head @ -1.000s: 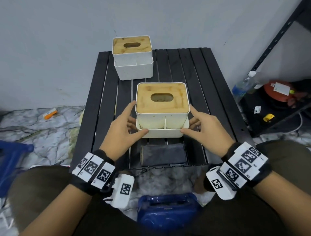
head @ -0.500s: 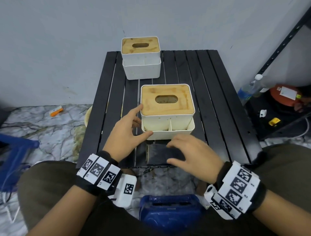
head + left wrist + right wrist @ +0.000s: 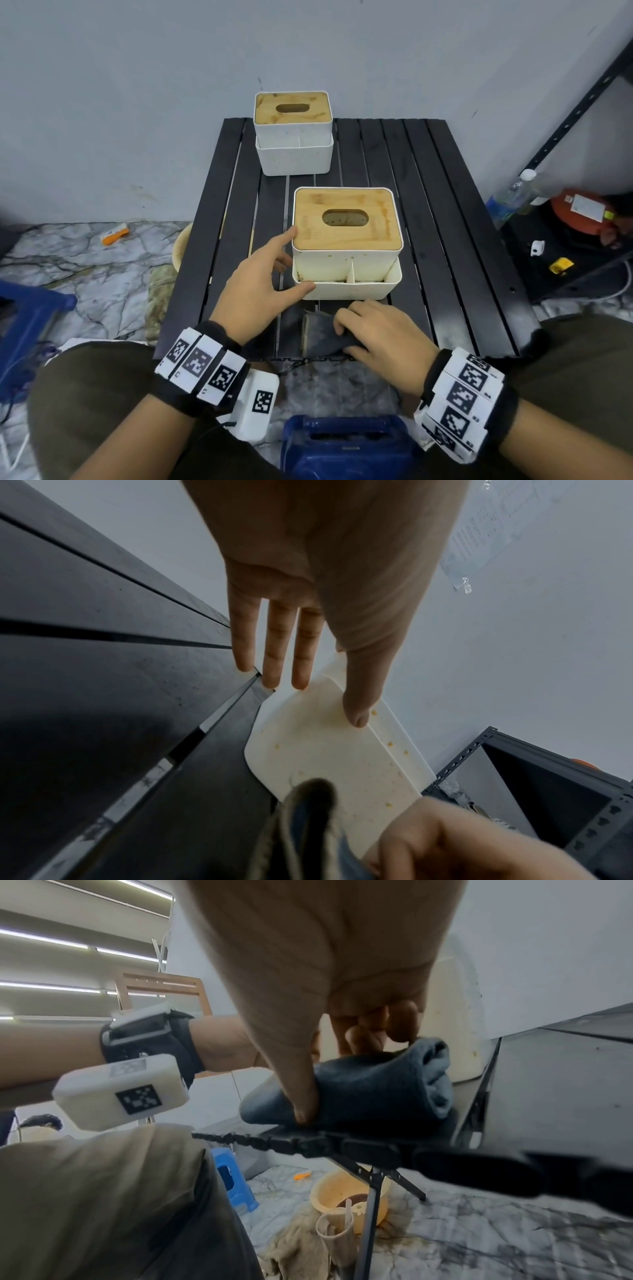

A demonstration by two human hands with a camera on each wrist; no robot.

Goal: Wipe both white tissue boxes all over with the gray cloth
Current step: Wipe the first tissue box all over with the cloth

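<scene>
The near white tissue box [image 3: 346, 270] with a wooden lid stands mid-table; yellowish specks dot its front wall [image 3: 329, 756]. A second, matching box [image 3: 293, 154] stands at the far left edge. My left hand [image 3: 291, 262] rests on the near box with straight fingers along its left side and the thumb on the front tray corner [image 3: 356, 715]. The gray cloth [image 3: 320, 334] lies folded at the table's near edge. My right hand [image 3: 346, 339] pinches the cloth [image 3: 369, 1091] between thumb and curled fingers, bunching its right part.
The black slatted table [image 3: 445, 240] is small, with the wall close behind. A blue stool [image 3: 346, 445] sits between my knees. A dark shelf at right holds a bottle [image 3: 510, 198] and a red object [image 3: 582, 212]. A beige basin [image 3: 346, 1199] stands under the table.
My right hand left the near box's right side, came down onto the cloth and now grips it, crumpling it. The left hand stays on the box's left side.
</scene>
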